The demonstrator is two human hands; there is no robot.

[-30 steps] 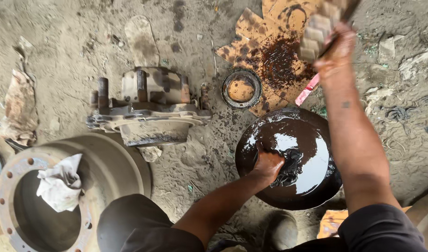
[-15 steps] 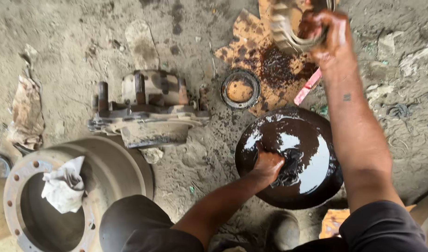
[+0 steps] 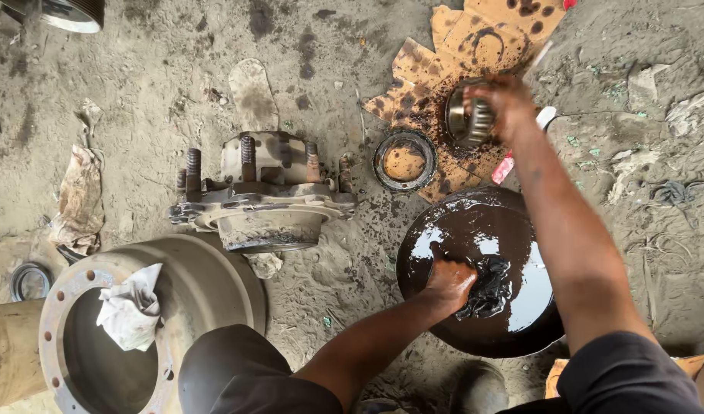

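Observation:
My left hand (image 3: 450,280) is dipped into a round black pan (image 3: 410,245) of dark, shiny oil. Its fingers are closed on a black, soaked rag (image 3: 491,290) lying in the oil. My right hand (image 3: 509,103) reaches over the pan's far side and grips a metal roller bearing (image 3: 469,119). It holds the bearing just above an oil-stained piece of cardboard (image 3: 413,84). A round metal ring (image 3: 379,161) with a rusty centre lies at the cardboard's left edge.
A muddy wheel hub (image 3: 264,201) with threaded studs sits on the dirt ground at centre left. A large brake drum (image 3: 210,280) with a white rag (image 3: 128,308) inside lies at the lower left. A dirty cloth (image 3: 77,198) lies further left.
My right hand has brought the bearing down from the top edge of the view to just above the cardboard. My left hand stays in the oil pan.

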